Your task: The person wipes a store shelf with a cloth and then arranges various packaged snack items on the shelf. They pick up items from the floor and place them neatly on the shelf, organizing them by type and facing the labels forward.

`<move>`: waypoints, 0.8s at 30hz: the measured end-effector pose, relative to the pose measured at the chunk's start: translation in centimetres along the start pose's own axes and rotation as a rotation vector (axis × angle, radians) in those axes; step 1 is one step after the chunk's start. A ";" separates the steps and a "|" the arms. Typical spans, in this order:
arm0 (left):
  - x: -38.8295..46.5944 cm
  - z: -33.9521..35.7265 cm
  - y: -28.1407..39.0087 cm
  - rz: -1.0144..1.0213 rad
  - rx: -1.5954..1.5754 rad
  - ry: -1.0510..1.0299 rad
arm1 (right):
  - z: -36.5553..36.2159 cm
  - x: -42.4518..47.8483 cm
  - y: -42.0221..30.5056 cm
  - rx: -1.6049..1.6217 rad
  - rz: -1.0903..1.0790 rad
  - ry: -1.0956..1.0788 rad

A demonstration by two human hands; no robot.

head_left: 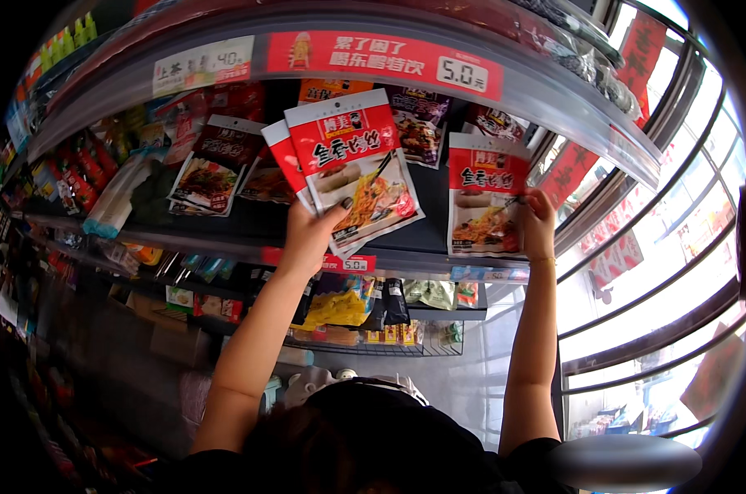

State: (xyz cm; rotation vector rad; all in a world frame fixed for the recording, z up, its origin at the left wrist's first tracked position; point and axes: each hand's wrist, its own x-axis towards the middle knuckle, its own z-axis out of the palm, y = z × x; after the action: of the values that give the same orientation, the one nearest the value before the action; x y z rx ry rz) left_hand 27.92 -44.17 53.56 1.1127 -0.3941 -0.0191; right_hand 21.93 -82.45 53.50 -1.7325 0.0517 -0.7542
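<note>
Several red and white seasoning packets [363, 167] are fanned in my left hand [316, 231], its thumb lying across the lower front one. They are tilted, above a dark grey shelf [431, 213]. At the shelf's right end, my right hand [538, 222] grips the right edge of a single upright packet [484, 194] with the same red and white print. Behind and between my hands stands a dark purple packet [417, 120]. Left of my left hand, dark brown packets [215, 163] lean in a stack, with another packet partly hidden beside them.
An upper shelf with a price strip [385, 62] overhangs the packets. Wrapped goods [123, 191] fill the shelf's left part. Below are yellow bags [339, 305] and a wire rack [410, 351]. Windows with curved-looking dark bars [650, 290] stand close on the right.
</note>
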 end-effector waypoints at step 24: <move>5.4 3.9 -1.4 -0.172 0.409 -0.503 | 10.4 -1.4 -4.4 0.584 0.326 -0.274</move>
State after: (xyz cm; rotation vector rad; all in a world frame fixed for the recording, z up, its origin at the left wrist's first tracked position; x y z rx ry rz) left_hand 31.95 -49.32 55.47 1.5453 -0.7733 -0.3905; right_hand 24.56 -71.60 55.61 -1.2110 -0.0672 -0.2469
